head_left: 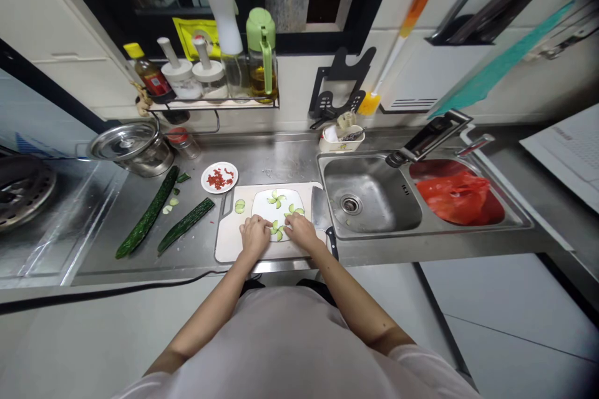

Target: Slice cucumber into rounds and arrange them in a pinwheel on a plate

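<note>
"Hands: position and condition?"

"Left hand [256, 235] at the lower left of the white plate [261, 202], fingers bent, fingertips beside the lower fan of green slices [277, 232]. Right hand [302, 232] opposite, fingers bent, fingertips between that fan and the right-hand fan [295, 209], which it partly covers. Whether either hand grips a slice, I cannot tell."

"Location of the plate?"

"On the cutting board [228, 247], in front of the person. It also carries an upper fan of slices [276, 199]."

"Anything else on the board?"

"Loose slices [239, 206] left of the plate; a cleaver [321, 209] along the right edge, its dark handle toward the person."

"Counter to the left?"

"Small dish [204, 179] of red pieces [219, 179], a long cucumber [150, 218] and a shorter piece [186, 225]."
</note>
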`<action>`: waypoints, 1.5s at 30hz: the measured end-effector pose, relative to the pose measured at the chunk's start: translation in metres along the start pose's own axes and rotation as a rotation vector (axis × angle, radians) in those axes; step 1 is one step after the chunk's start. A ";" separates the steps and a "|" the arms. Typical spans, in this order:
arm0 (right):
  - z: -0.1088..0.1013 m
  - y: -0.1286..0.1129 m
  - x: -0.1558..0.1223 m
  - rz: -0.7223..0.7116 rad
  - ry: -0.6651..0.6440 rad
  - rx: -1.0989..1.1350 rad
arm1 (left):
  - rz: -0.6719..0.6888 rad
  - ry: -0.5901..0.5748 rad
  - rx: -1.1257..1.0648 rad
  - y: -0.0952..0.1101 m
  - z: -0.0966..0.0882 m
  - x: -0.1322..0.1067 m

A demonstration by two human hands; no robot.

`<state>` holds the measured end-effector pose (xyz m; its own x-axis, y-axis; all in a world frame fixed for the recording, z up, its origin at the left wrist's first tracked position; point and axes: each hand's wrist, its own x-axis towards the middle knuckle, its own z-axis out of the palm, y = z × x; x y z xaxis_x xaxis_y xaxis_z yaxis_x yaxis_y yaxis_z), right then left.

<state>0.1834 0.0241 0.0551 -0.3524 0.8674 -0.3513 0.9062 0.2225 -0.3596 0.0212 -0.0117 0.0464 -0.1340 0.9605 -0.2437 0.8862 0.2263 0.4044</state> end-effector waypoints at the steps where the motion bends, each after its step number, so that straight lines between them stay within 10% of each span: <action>1: 0.000 0.000 0.000 0.000 0.000 0.002 | 0.000 0.000 -0.005 0.000 0.000 0.000; 25: 0.009 0.009 -0.004 -0.069 0.255 0.233 | -0.366 0.309 -0.132 -0.071 -0.030 0.027; 45: 0.003 0.024 -0.013 -0.080 0.373 0.338 | -0.347 0.396 -0.331 -0.070 -0.015 0.046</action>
<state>0.2089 0.0171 0.0486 -0.2540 0.9672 -0.0005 0.7315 0.1918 -0.6543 -0.0531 0.0188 0.0202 -0.6001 0.7948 -0.0902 0.5857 0.5134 0.6272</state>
